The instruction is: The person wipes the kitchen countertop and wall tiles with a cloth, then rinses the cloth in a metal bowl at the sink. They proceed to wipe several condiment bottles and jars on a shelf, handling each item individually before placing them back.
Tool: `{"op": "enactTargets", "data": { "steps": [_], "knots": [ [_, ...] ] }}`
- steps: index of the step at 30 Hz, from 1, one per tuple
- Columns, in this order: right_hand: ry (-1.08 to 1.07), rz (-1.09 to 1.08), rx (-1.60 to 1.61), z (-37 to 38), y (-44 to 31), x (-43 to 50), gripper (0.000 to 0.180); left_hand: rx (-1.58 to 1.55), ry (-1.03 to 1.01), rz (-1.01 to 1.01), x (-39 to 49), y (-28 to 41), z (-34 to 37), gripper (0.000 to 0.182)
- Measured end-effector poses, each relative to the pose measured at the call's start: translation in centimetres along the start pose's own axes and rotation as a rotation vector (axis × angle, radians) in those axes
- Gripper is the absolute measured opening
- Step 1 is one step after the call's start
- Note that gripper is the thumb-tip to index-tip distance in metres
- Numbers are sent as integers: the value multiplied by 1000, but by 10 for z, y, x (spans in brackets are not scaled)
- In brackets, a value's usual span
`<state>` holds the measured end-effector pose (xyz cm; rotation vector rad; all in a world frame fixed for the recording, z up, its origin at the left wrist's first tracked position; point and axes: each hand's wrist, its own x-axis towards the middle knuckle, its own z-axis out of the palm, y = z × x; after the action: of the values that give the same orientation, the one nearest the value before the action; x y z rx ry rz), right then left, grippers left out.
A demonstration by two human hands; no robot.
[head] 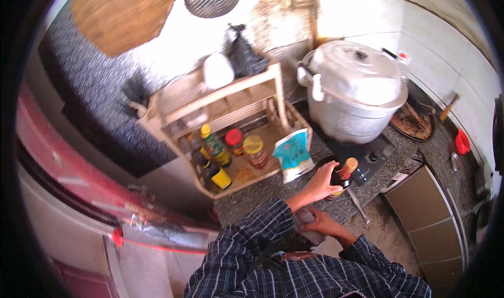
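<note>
My left hand (pixel 321 184) is closed around a dark glass bottle (pixel 341 178) with a gold-coloured cap and red neck, at the edge of the granite counter. Lower down, close to my body, my right hand (pixel 319 222) grips a greyish-brown cloth (pixel 307 219). A teal and white packet (pixel 293 154) leans against the front right of a wooden rack (pixel 252 178). Inside the rack are a yellow-capped green bottle (pixel 215 146), a red-lidded jar (pixel 235 141), a yellow-lidded jar (pixel 256 152) and a dark bottle with a yellow label (pixel 217 176).
A large lidded aluminium pot (pixel 352 97) stands on the dark cooktop (pixel 364 162) behind the bottle. A flat metal strip (pixel 359 206) juts over the counter edge. A black plastic bag (pixel 246 56) sits on the rack's top. A red cup (pixel 462 141) is at the far right.
</note>
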<state>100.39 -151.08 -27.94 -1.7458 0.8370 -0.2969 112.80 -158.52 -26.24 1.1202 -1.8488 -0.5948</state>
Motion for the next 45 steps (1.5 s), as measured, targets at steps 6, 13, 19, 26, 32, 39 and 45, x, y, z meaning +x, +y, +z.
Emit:
{"op": "enactTargets", "data": {
  "steps": [6,13,19,26,32,39,45],
  "knots": [
    [291,26,-195,8,-2,20,65,255,592,-73,-66,12,-142,45],
    [425,-224,-793,56,34,45,61,240,1124,-415,-160,-18,-227,68],
    [358,82,-454,49,34,55,58,232,954,-462,-160,-82,-230,92],
    [352,170,1036,66,-61,36,39,289,851,-529,-160,-96,-233,77],
    [339,-292,942,67,-158,70,57,353,649,-423,-163,-39,-220,72],
    [416,-459,90,70,-213,111,54,370,431,-346,-160,8,-206,64],
    [520,-327,-226,71,-211,101,53,182,267,-511,-172,26,-184,57]
  ]
}}
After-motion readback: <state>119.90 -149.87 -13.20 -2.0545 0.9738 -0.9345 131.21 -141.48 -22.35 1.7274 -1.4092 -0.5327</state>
